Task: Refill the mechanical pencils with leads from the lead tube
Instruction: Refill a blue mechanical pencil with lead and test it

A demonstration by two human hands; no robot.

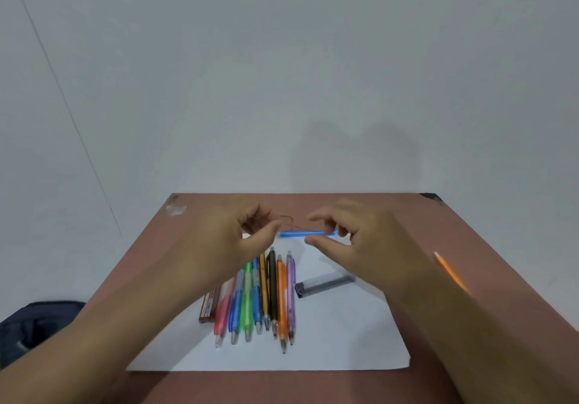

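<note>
Hiding pencil row (pixel 266 294) tops: left hand (pixel 232 240).

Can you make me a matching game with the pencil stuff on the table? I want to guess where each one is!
Things:
1. blue pencil
2. grey lead tube
3. orange pencil
4. red lead tube

Places:
A. alone on the bare table, far right
B. held up in the right hand
C. left of the pencil row
D. on the paper, right of the pencil row

Pairs: 1-B, 2-D, 3-A, 4-C
</note>
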